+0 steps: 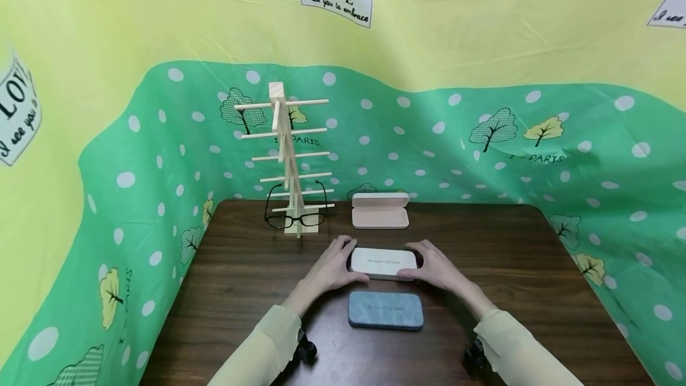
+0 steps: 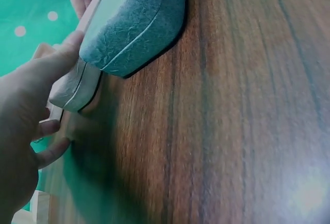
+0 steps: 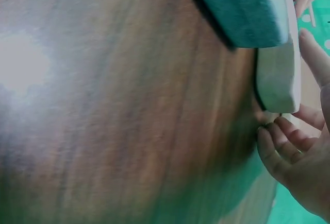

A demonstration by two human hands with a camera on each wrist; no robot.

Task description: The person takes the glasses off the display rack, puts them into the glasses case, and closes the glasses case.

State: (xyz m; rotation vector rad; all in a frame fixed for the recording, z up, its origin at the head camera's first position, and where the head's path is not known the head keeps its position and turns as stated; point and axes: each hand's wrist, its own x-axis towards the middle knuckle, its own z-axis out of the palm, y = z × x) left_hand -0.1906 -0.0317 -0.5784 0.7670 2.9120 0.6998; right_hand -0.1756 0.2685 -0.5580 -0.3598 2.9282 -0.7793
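Observation:
A white glasses case point(image 1: 383, 261) with small lettering lies closed on the table, its long side facing the person. My left hand point(image 1: 336, 264) holds its left end, thumb by the front edge and index finger at the back corner. At the opposite end, my right hand point(image 1: 435, 264) holds the case with thumb and index finger spread the same way. In the right wrist view, the other fingers point(image 3: 282, 159) curl beside the end of the case. Nearer the person, a blue-grey glasses case point(image 1: 386, 310) lies closed, with neither hand gripping it.
Behind the white case stands an open, pale pink glasses case point(image 1: 380, 217). To the left, a wooden display rack point(image 1: 292, 177) with several pegs carries black-framed glasses point(image 1: 296, 221) low down. A patterned cloth point(image 1: 429, 130) hangs round the dark wooden table point(image 1: 236, 290).

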